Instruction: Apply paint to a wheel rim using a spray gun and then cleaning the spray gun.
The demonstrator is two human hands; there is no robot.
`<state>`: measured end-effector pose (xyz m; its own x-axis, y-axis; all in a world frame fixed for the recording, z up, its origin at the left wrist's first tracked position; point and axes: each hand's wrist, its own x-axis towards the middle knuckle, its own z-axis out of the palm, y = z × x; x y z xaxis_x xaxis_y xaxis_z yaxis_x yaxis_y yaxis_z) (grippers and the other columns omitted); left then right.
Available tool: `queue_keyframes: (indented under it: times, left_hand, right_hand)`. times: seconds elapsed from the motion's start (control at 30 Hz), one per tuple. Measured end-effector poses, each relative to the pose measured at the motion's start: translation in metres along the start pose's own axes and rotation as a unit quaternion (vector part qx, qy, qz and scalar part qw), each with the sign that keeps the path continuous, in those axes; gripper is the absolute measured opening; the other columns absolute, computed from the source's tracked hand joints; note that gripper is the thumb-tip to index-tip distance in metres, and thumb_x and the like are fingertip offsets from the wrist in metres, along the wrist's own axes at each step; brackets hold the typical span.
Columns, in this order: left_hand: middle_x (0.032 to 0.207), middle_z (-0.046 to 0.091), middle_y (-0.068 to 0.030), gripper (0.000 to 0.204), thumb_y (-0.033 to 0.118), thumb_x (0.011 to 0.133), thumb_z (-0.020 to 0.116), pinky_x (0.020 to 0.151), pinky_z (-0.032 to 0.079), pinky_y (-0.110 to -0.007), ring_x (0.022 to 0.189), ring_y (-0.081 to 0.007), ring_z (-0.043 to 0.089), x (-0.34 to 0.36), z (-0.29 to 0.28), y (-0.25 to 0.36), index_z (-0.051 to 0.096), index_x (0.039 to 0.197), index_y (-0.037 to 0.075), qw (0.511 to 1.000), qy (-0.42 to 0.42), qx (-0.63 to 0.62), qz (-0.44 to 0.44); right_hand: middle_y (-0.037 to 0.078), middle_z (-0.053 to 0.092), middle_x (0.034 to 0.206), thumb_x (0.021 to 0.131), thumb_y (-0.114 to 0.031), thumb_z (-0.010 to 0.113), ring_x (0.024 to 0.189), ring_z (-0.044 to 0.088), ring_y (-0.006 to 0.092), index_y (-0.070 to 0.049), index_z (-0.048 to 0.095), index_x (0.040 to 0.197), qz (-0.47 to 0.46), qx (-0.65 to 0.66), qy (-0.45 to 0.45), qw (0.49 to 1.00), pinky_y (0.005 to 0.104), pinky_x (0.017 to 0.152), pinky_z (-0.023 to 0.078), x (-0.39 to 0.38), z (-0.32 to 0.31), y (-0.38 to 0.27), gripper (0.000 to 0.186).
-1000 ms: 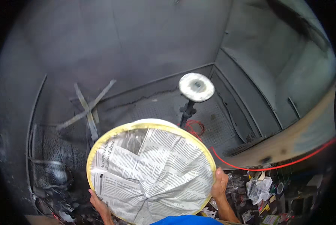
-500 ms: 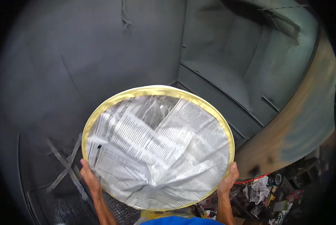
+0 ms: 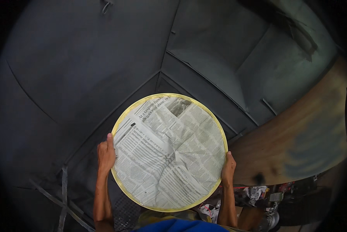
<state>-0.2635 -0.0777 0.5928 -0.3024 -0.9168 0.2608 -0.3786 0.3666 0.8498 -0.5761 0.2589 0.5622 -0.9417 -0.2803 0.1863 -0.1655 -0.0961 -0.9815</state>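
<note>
The left hand (image 3: 107, 154) and right hand (image 3: 228, 170) are gripping opposite sides of a round disc (image 3: 142, 170), holding it in front of the blue garment (image 3: 173, 226). Creased newspaper (image 3: 196, 154) is covering its face, showing dense print columns, a larger headline (image 3: 152, 109) slanting at upper left and a dark photograph (image 3: 180, 107) near the top. Yellow masking tape (image 3: 165, 94) is ringing the rim.

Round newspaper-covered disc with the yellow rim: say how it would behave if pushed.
The round newspaper-covered disc would probably hold its outline, as its yellow rim curves evenly. Its grey-white printed paper, creased near the middle, may give or tear if pressed. Stood on edge, it might roll, given its circular shape.
</note>
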Motion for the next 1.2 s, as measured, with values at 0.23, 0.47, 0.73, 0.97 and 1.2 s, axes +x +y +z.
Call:
queue_keyframes:
  times: [0.23, 0.47, 0.73, 0.97, 1.2]
  left_hand:
    - [0.075, 0.066, -0.0322, 0.082, 0.051, 0.114, 0.028, 0.075, 0.048, -0.052, 0.074, -0.0434, 0.068, 0.019, -0.006, 0.027, 0.067, 0.084, -0.015, 0.985, -0.135, 0.100, -0.047]
    - [0.097, 0.077, -0.0217, 0.078, 0.056, 0.113, 0.034, 0.089, 0.051, -0.039, 0.092, -0.0258, 0.070, 0.024, 0.001, 0.005, 0.073, 0.111, -0.012, 0.990, -0.102, -0.047, -0.090]
    - [0.127, 0.071, -0.0147, 0.066, 0.050, 0.113, 0.043, 0.097, 0.052, -0.033, 0.110, -0.0208, 0.069, 0.054, 0.003, -0.010, 0.062, 0.137, -0.008, 0.962, -0.157, -0.172, -0.144]
    - [0.139, 0.066, -0.0172, 0.062, 0.046, 0.111, 0.049, 0.101, 0.053, -0.036, 0.116, -0.0274, 0.069, 0.062, 0.001, -0.007, 0.057, 0.144, -0.005, 0.899, -0.246, -0.296, -0.208]
    - [0.144, 0.062, -0.0144, 0.058, 0.043, 0.111, 0.050, 0.105, 0.049, -0.033, 0.126, -0.0238, 0.063, 0.051, -0.012, -0.005, 0.057, 0.145, -0.004, 0.916, -0.183, -0.281, -0.221]
  right_hand:
    - [0.007, 0.070, 0.105, 0.113, -0.035, 0.046, 0.096, 0.059, 0.0129, 0.007, 0.070, 0.116, 0.078, -0.149, -0.021, 0.986, 0.0293, 0.089, 0.047, 0.019, -0.011, -0.028, 0.049]
    - [0.018, 0.069, 0.132, 0.112, -0.038, 0.045, 0.122, 0.062, 0.0230, 0.010, 0.064, 0.134, 0.094, -0.150, 0.010, 0.984, 0.0335, 0.108, 0.043, 0.019, -0.009, -0.021, 0.056]
    - [0.020, 0.071, 0.131, 0.111, -0.042, 0.043, 0.123, 0.066, 0.0273, 0.003, 0.065, 0.135, 0.059, -0.066, 0.003, 0.996, 0.0359, 0.106, 0.046, 0.019, -0.012, 0.016, 0.056]
    - [0.031, 0.069, 0.109, 0.108, -0.046, 0.040, 0.107, 0.063, 0.0534, -0.001, 0.070, 0.103, 0.107, -0.111, -0.005, 0.988, 0.0582, 0.095, 0.047, 0.017, -0.014, -0.013, 0.055]
    - [0.027, 0.068, 0.091, 0.109, -0.045, 0.042, 0.085, 0.066, 0.0486, 0.002, 0.066, 0.102, 0.088, -0.155, 0.004, 0.984, 0.0496, 0.081, 0.049, 0.027, 0.000, -0.014, 0.054]
